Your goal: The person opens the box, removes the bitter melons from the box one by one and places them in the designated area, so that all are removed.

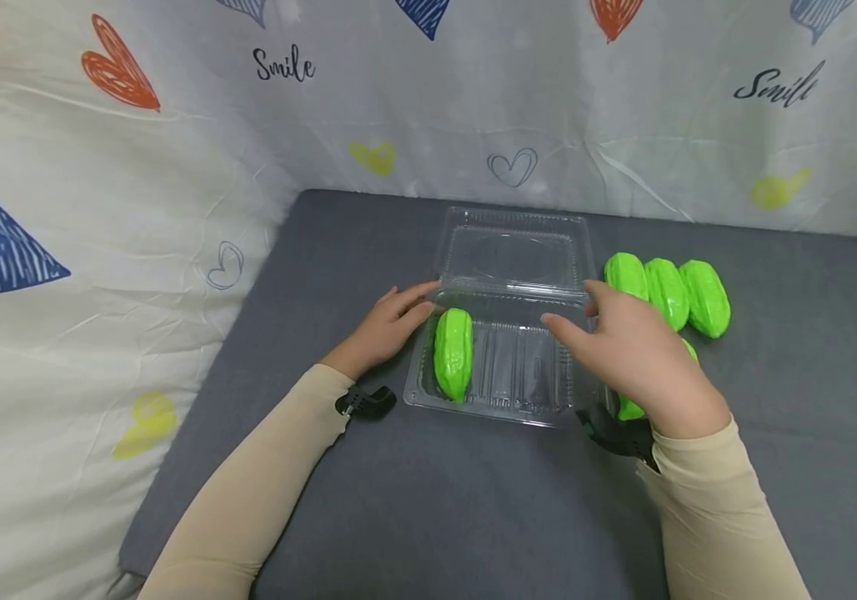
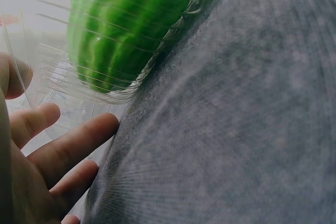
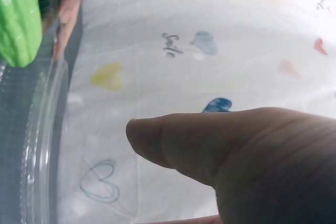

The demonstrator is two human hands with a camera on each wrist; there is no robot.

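Note:
A clear plastic clamshell box (image 1: 522, 367) lies unfolded on the grey cloth, its lid (image 1: 517, 250) laid back toward the wall. Inside, along the left wall, rests a bright green ridged gourd (image 1: 453, 354), like a bitter melon; the left wrist view shows its bumpy side (image 2: 126, 30) through the plastic. My left hand (image 1: 387, 329) is at the box's left edge, fingers extended, holding nothing. Over the right side of the box hovers my right hand (image 1: 638, 358), thumb (image 3: 173, 140) stretched out and nothing in its grasp. Its other fingers are mostly hidden.
Three more green gourds (image 1: 667, 292) lie side by side to the right of the lid. Another gourd (image 1: 629, 408) shows partly beneath my right hand. Behind the table hangs a white curtain (image 1: 443, 108) printed with hearts.

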